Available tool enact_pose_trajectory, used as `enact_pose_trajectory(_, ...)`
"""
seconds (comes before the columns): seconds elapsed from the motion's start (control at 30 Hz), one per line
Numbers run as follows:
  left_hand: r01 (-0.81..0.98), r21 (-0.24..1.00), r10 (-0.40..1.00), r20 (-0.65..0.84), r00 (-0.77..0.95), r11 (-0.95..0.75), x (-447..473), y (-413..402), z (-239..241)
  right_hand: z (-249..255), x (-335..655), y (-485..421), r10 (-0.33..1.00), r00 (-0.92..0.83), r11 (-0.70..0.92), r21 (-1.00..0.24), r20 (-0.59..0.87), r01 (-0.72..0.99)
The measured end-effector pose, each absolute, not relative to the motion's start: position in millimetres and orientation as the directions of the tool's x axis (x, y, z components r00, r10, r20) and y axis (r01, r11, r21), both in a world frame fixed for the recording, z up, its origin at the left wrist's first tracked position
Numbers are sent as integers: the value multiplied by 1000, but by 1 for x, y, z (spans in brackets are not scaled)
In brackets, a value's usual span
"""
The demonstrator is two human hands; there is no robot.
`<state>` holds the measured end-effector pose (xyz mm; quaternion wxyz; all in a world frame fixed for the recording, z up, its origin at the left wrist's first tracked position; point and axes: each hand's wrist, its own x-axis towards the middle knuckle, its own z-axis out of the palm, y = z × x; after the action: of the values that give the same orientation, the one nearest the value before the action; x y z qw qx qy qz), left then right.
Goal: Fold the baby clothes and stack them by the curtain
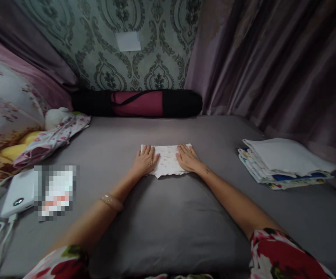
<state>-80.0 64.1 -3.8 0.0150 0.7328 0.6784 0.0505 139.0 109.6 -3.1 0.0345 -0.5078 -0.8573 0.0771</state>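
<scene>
A white cloth with a faint small print (pixel 167 159) lies flat on the grey sheet (pixel 168 224), its near edge uneven. On its left end rests my left hand (pixel 146 159), palm down with the fingers stretched out. My right hand (pixel 187 157) presses flat on the right end, fingers extended too. Between the hands the middle of the cloth shows; the parts beneath my palms are hidden. I cannot tell whether it is one layer or folded.
At right sits a stack of folded cloths (pixel 287 159). Along the wall lies a black and maroon roll bag (pixel 139 103). To the left are a white power bank (pixel 21 193) with cables, a blurred-out item (pixel 59 192), a heart-print cloth (pixel 54 135) and a plush toy (pixel 56 117).
</scene>
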Motion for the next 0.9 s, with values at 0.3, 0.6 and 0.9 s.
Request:
enact_pose_trajectory(0.3, 990, 124, 997, 54, 54, -60, -108, 62, -8, -3, 165, 120, 910, -413, 410, -171, 16, 896)
enact_pose_trajectory(0.6, 977, 208, 999, 34, 39, -45, -113, 66, -18, -8, 168, 124, 915, -403, 391, -171, -39, 904)
enact_pose_trajectory(0.9, 969, 245, 997, 73, -1, -17, -123, 35, -14, 5, 129, 90, 842, -540, 534, -158, 3, 831)
